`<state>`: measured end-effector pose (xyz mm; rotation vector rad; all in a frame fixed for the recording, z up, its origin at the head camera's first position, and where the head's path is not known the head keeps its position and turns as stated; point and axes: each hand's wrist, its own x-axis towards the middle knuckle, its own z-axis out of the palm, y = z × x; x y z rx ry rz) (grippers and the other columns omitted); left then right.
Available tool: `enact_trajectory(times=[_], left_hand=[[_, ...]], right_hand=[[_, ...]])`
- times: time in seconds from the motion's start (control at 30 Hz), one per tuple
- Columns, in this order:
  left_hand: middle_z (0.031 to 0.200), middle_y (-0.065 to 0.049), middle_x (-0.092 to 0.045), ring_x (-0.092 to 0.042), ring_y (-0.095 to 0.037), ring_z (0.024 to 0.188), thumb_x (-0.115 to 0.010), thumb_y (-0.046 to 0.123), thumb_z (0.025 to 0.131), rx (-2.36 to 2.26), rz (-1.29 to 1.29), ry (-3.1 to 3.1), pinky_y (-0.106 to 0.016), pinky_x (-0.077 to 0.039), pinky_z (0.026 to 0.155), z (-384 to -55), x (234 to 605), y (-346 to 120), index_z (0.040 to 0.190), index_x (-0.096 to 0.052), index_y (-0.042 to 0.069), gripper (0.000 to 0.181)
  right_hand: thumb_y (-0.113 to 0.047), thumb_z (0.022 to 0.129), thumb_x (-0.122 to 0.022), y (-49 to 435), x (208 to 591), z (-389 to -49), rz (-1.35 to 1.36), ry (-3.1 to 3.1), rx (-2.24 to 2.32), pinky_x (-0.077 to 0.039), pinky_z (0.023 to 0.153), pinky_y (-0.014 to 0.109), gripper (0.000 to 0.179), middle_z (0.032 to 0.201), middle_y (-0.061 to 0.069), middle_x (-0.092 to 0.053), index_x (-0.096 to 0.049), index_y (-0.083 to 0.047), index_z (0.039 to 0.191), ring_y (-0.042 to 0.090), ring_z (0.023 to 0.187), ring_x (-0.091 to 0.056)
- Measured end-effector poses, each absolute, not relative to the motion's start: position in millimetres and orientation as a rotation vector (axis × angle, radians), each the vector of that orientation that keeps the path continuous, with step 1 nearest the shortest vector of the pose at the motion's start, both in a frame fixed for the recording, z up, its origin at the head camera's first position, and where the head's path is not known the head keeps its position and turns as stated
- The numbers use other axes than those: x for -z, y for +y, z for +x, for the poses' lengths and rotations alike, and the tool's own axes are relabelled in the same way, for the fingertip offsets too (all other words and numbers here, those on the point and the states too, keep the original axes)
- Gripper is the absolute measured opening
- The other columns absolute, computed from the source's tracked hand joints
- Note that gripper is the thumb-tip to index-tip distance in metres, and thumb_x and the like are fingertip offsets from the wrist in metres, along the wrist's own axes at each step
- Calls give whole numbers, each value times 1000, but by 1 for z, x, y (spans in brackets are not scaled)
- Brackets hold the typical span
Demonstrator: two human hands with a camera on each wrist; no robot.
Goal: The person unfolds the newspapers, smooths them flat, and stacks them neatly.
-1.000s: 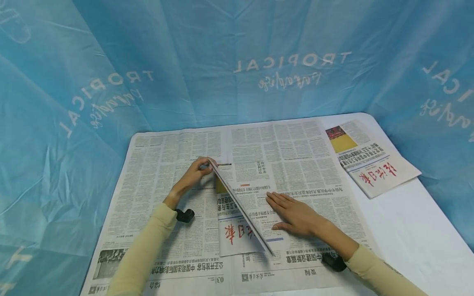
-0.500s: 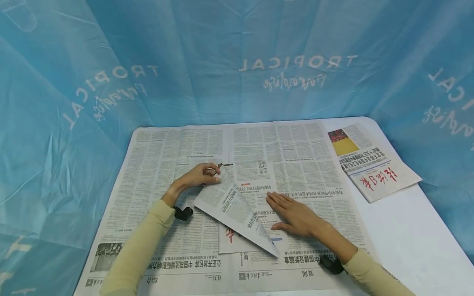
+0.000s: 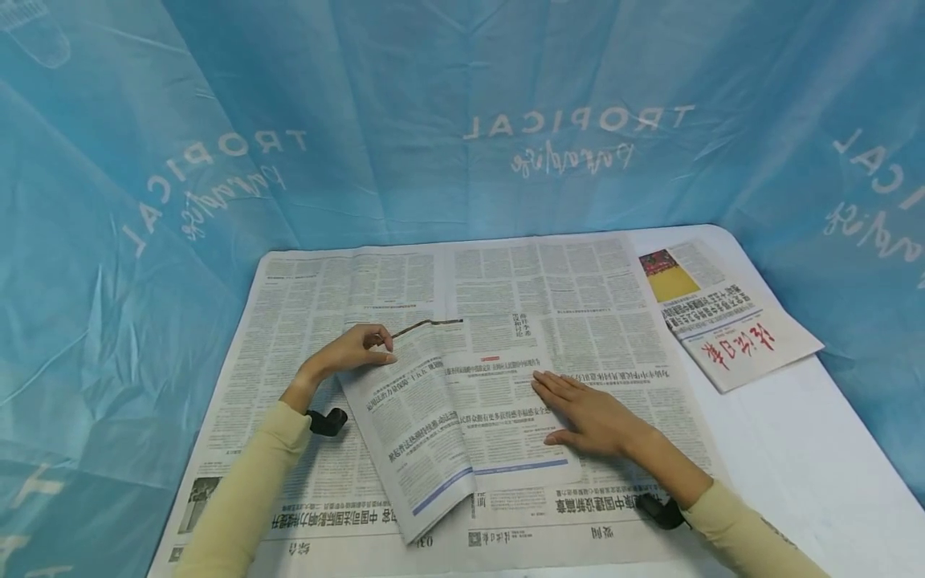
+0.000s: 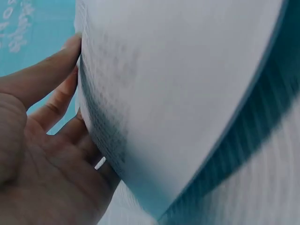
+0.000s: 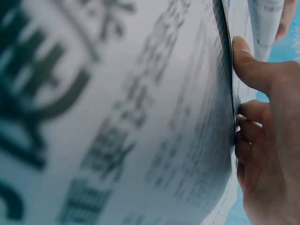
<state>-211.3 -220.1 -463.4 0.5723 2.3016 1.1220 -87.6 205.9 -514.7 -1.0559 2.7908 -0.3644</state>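
A small folded newspaper (image 3: 506, 433) lies half open at the middle of the table. Its left page (image 3: 412, 433) is raised and slants down to the left, with a bent top edge. My left hand (image 3: 361, 347) pinches that page near its upper left corner between thumb and fingers. In the left wrist view the thumb and fingers of this hand (image 4: 51, 154) lie along the edge of the curved page (image 4: 178, 70). My right hand (image 3: 596, 417) rests on the right side of the newspaper, fingers straight. The right wrist view shows the extended thumb (image 5: 248, 65) against the printed paper.
Large newspaper sheets (image 3: 303, 305) cover most of the white table (image 3: 795, 425). Another folded newspaper (image 3: 737, 329) with red characters lies at the right. A blue curtain (image 3: 405, 177) hangs behind and on both sides.
My left hand has moved left and slightly down, turning the page over to the left. The red-lettered front is now covered and inner pages show. The right hand stays nearly in place.
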Motion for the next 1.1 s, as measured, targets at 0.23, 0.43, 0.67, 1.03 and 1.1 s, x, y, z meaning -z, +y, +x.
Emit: enact_trajectory(times=[0.23, 0.43, 0.67, 1.03, 1.1], left_hand=[[114, -20, -59, -55, -28, 97, -71, 13, 90, -1022, 575, 2396, -40, -42, 82, -207, 461, -243, 104, -60, -1, 22], [113, -23, -61, -56, -37, 107, -73, 9, 87, -1033, 572, 2491, -50, -43, 94, -208, 463, -255, 104, -66, -3, 22], [127, -25, -56, -50, -43, 120, -73, 9, 87, -1008, 550, 2695, -57, -40, 99, -205, 475, -256, 110, -68, 0, 25], [137, -28, -49, -44, -52, 124, -59, -3, 90, -766, 703, 2944, -70, -30, 96, -193, 487, -254, 108, -70, 4, 22], [140, -27, -48, -44, -50, 127, -56, -5, 90, -737, 727, 2940, -69, -30, 96, -191, 488, -254, 110, -70, 4, 26]], right_hand=[[-53, 92, -58, 216, 518, -88, -1147, 2818, 391, -31, 114, 44, 82, 158, 13, -30, -32, -3, 151, 32, 144, -33], [-50, 89, -63, 225, 520, -83, -1188, 2858, 391, -33, 111, 45, 81, 156, 15, -35, -37, -1, 149, 34, 141, -37], [-55, 90, -60, 230, 516, -72, -1002, 2831, 410, -27, 115, 45, 84, 158, 12, -30, -33, -4, 151, 33, 144, -32], [-27, 95, -64, 239, 506, -85, -964, 2825, 524, -31, 111, 55, 59, 153, 14, -40, -45, -6, 146, 41, 139, -37], [-16, 95, -63, 242, 508, -95, -992, 2863, 526, -33, 110, 56, 53, 151, 16, -42, -46, -4, 144, 42, 138, -39]])
